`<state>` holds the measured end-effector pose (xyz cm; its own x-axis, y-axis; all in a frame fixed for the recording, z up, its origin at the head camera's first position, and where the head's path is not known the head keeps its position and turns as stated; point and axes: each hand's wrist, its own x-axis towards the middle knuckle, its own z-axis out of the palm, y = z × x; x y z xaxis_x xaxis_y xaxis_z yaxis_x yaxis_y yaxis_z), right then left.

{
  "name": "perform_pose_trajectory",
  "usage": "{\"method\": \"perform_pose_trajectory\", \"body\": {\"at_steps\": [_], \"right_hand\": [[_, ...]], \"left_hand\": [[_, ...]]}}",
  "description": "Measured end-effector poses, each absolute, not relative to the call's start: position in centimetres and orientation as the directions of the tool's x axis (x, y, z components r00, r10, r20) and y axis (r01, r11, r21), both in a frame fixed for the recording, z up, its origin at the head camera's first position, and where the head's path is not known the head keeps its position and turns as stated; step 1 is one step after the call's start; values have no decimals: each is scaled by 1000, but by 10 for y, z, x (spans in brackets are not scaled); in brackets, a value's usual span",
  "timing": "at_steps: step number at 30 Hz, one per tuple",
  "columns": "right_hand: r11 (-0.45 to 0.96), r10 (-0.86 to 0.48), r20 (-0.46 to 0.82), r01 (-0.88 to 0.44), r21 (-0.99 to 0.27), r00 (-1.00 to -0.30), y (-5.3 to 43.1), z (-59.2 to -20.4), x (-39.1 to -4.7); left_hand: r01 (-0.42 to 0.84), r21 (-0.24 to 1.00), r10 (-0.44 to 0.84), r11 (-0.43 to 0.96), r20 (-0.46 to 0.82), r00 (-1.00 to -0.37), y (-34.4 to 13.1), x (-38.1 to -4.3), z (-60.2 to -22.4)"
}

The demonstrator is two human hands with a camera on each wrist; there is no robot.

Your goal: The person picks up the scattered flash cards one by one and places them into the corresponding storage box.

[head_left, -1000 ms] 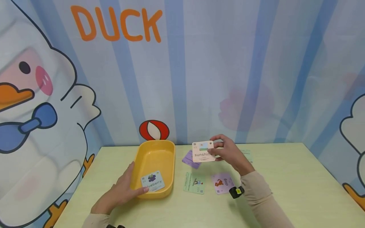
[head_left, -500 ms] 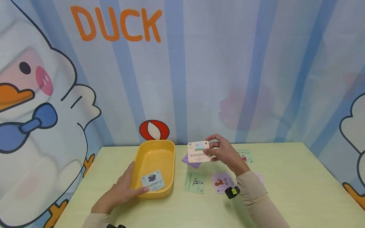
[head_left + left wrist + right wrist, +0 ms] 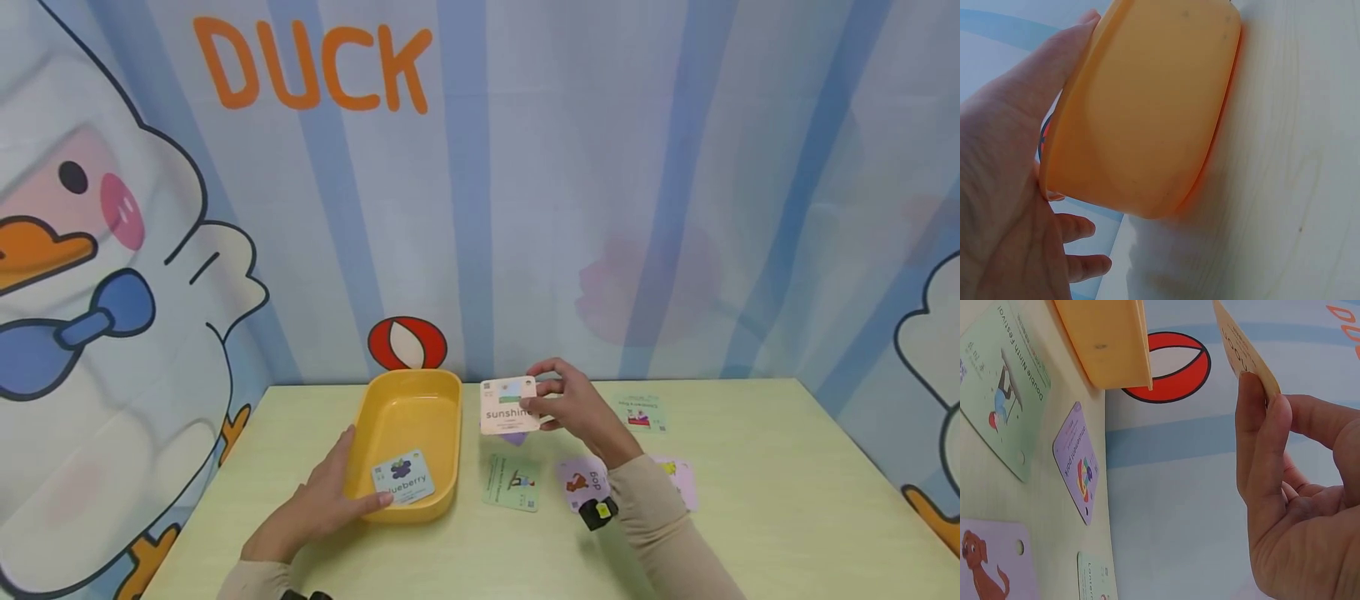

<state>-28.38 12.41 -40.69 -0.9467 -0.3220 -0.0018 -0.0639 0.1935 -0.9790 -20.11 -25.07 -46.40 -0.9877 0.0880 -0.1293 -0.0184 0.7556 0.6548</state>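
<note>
My right hand (image 3: 573,408) pinches a white "sunshine" card (image 3: 495,420) between thumb and fingers, raised above the table just right of the yellow tray (image 3: 442,505). In the right wrist view the same card (image 3: 1240,347) appears nearly edge-on. My left hand (image 3: 318,504) grips the tray's near left corner, its thumb on the near rim. Two of its fingers (image 3: 1085,265) reach past the tray's end in the left wrist view. Inside the tray lies a "blueberry" card (image 3: 405,479), its lower left corner partly behind the thumb.
A purple amusement park card (image 3: 1074,465) lies below the held card. Nearer are a green Double Ninth Festival card (image 3: 512,483) and a purple dog card (image 3: 576,482). Further right are a green card (image 3: 639,414) and another purple card (image 3: 682,479). A printed curtain (image 3: 525,208) stands behind.
My right hand has moved left with the sunshine card, closer to the tray, covering more of the purple card beneath. My left hand and the tray have stayed put.
</note>
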Motion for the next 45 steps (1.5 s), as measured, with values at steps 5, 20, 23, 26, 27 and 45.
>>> {"method": "perform_pose_trajectory", "body": {"at_steps": [5,20,23,26,27,45], "right_hand": [[188,-323,-5,-59,-980,-946,119,-409,-282],[198,-320,-28,-38,-979,-947,100,-414,-280],[202,-320,-29,-39,-979,-947,98,-415,-279],[208,-319,-30,-39,-977,-947,97,-414,-278],[208,-318,-29,-40,-977,-948,97,-414,-278],[182,-352,-29,-38,-983,-935,88,-415,-275]], "left_hand": [[-11,654,91,756,-122,-988,-251,-202,-465],[-20,652,87,758,-132,-987,-251,-201,-465],[-16,650,92,760,-131,-987,-251,-201,-464],[-11,653,95,757,-128,-987,-251,-200,-464],[-10,654,97,757,-127,-987,-251,-200,-464],[6,666,105,746,-108,-989,-252,-201,-464]]}}
